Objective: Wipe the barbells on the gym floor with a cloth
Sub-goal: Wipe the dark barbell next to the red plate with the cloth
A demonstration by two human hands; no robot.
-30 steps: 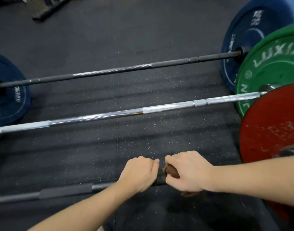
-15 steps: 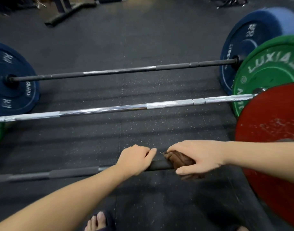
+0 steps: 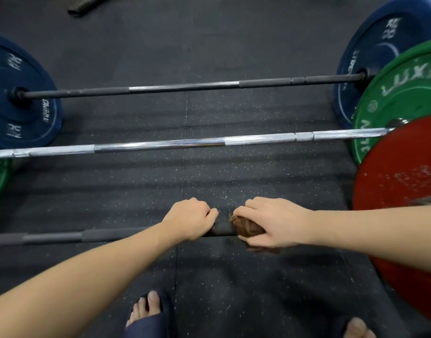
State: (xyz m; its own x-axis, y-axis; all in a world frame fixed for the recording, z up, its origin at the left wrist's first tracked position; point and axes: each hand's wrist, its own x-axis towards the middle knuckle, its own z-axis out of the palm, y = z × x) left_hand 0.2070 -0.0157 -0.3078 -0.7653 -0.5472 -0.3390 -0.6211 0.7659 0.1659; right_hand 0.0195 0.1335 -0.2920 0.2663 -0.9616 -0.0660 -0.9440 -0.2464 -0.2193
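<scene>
**Rubber floor, three bars, cloth on the nearest**

Black speckled rubber floor (image 3: 234, 181) fills the view. Three barbells are laid across it, each long axis running left to right in front of the person. At the floor's right edge a red plate (image 3: 399, 215) is seen nearest, a green plate (image 3: 404, 98) behind it and a blue plate (image 3: 370, 45) farthest. A second blue plate (image 3: 19, 93) is stood at the left edge. The far barbell (image 3: 185, 87) is dark with a bright centre and the middle barbell (image 3: 160, 143) is chromed. The nearest barbell (image 3: 99, 235), dark-shafted, is crossed by both forearms close to the floor's near edge.

Its shaft is clenched from above by the left hand (image 3: 190, 219). Just to the right, the right hand (image 3: 275, 223) is closed round a brown cloth (image 3: 246, 226) bunched about the same shaft. A short bare stretch of bar shows between the two hands.

Any stroke is judged to be bound to the bar's axis. Leftward the cloth is blocked at once by the left hand. Rightward the shaft is hidden beneath the right forearm on its way to the red plate.
</scene>
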